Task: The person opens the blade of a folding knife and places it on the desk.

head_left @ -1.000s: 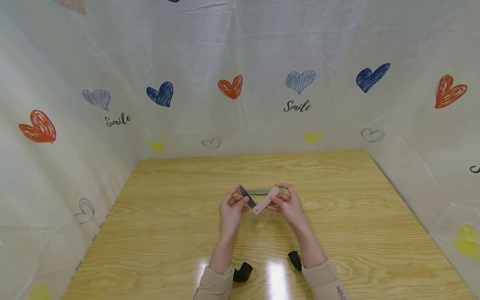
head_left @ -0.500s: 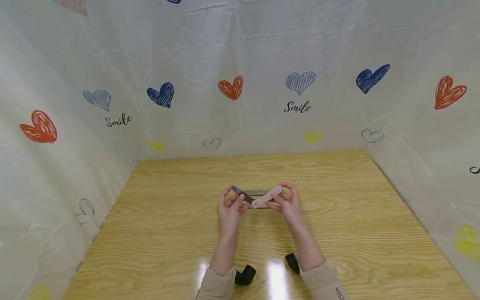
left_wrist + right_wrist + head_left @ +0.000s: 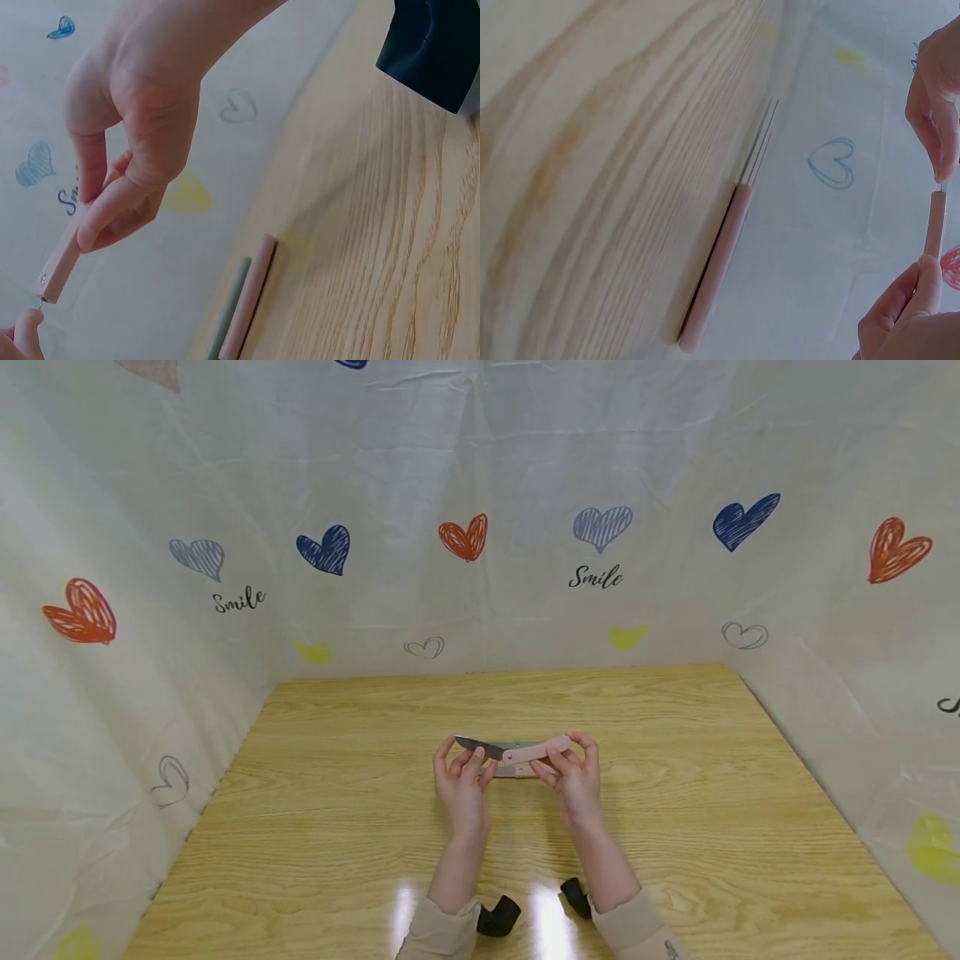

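Observation:
A folding knife with a pink handle (image 3: 536, 751) and a dark blade (image 3: 480, 746) is held up above the table, spread out nearly straight. My left hand (image 3: 462, 793) pinches the blade between thumb and fingers. The handle's far end is gripped by my right hand (image 3: 580, 787), seen large in the left wrist view. Just beyond and below, two more unfolded knives lie side by side: one with a pink handle (image 3: 250, 296), one with a green handle (image 3: 231, 306). In the head view the hands and held knife partly cover them.
The wooden table (image 3: 337, 827) has white curtains (image 3: 525, 460) printed with hearts behind it and at both sides. Beside each sleeve (image 3: 441, 931) sits a black curved piece (image 3: 499, 917).
The held knife has swung from a V shape to nearly straight. Its pivot rose, the left hand moved slightly left with the blade tip, and the right hand moved slightly right.

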`<action>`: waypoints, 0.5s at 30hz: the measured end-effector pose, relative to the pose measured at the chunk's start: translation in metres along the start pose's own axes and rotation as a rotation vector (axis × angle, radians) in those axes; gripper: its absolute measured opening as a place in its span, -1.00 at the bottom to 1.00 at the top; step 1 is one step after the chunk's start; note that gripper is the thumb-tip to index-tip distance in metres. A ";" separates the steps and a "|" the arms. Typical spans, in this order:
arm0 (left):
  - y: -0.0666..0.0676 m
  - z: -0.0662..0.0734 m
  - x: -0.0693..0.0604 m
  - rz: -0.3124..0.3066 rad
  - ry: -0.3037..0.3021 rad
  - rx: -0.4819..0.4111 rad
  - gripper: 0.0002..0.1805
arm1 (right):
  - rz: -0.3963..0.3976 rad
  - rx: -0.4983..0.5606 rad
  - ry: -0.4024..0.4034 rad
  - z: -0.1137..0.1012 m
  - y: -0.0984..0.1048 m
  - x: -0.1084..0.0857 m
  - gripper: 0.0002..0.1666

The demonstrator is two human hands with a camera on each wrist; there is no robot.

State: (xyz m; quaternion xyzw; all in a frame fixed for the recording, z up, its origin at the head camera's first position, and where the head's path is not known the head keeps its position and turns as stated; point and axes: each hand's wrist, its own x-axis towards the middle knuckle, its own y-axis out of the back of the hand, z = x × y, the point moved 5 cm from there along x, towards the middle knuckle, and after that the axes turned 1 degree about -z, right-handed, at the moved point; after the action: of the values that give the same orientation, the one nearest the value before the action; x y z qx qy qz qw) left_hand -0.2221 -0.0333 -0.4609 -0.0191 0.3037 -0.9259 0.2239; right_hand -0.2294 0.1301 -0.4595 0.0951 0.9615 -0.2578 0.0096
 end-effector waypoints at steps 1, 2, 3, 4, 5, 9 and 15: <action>0.000 -0.001 0.000 0.007 -0.004 -0.003 -0.50 | 0.006 0.011 0.004 0.000 0.000 -0.001 -0.61; 0.000 -0.001 -0.001 0.011 -0.008 -0.005 -0.50 | 0.011 0.019 0.008 0.001 0.000 -0.002 -0.61; -0.001 -0.001 -0.001 0.013 -0.013 -0.004 -0.50 | 0.016 0.029 0.010 0.001 -0.001 -0.003 -0.62; -0.001 -0.002 -0.002 0.013 -0.018 -0.007 -0.49 | 0.019 0.039 0.012 0.001 -0.001 -0.003 -0.62; -0.001 -0.002 -0.002 0.012 -0.022 -0.011 -0.49 | 0.024 0.052 0.010 0.002 0.000 -0.004 -0.62; -0.002 -0.004 -0.004 0.025 -0.026 -0.044 -0.45 | 0.046 0.095 -0.007 0.003 0.000 -0.006 -0.62; -0.003 -0.008 -0.006 0.054 -0.023 -0.096 -0.39 | 0.080 0.141 -0.034 0.006 -0.002 -0.008 -0.63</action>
State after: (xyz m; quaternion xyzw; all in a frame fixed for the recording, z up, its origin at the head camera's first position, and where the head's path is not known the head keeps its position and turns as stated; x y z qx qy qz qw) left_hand -0.2192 -0.0239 -0.4650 -0.0319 0.3455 -0.9036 0.2511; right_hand -0.2225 0.1243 -0.4628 0.1296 0.9360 -0.3259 0.0292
